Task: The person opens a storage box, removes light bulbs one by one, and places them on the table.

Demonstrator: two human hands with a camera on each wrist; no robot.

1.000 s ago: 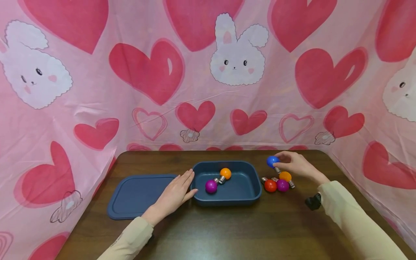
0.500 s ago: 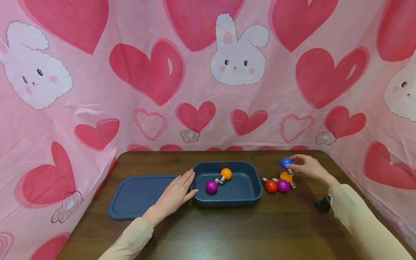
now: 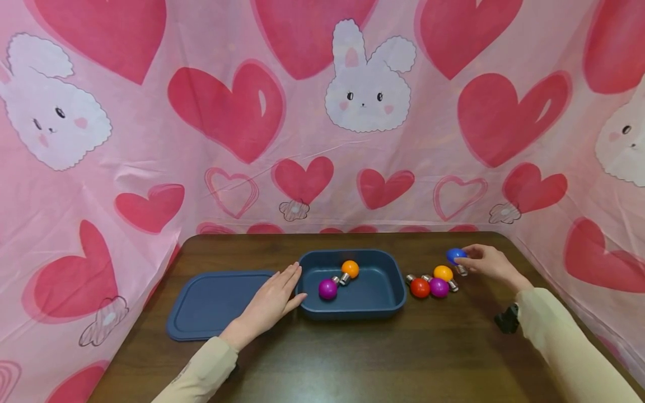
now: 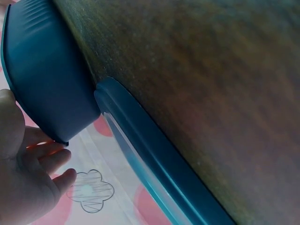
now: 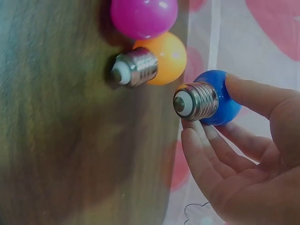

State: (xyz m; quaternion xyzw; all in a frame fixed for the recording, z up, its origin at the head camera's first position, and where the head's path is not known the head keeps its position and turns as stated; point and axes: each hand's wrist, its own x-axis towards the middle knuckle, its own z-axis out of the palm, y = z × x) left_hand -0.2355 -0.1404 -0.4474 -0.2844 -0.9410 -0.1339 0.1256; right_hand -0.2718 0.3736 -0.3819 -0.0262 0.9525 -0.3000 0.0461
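The right hand (image 3: 487,262) pinches a blue bulb (image 3: 456,256) between thumb and fingers; in the right wrist view the blue bulb (image 5: 226,98) has its metal screw base pointing left. Just left of it on the table lie an orange bulb (image 3: 443,273), a purple bulb (image 3: 439,288) and a red bulb (image 3: 420,287), close together. The left hand (image 3: 269,296) rests with straight fingers against the left rim of a dark blue container (image 3: 353,314). Inside lie another orange bulb (image 3: 350,268) and another purple bulb (image 3: 327,289).
A flat dark blue lid (image 3: 216,305) lies left of the container, partly behind the left hand. Around the brown wooden table (image 3: 353,358) hangs a pink cloth (image 3: 302,140) with hearts and rabbits.
The right hand has moved right and slightly nearer with the blue bulb, from above the group of bulbs to their right. The left hand has stayed in place.
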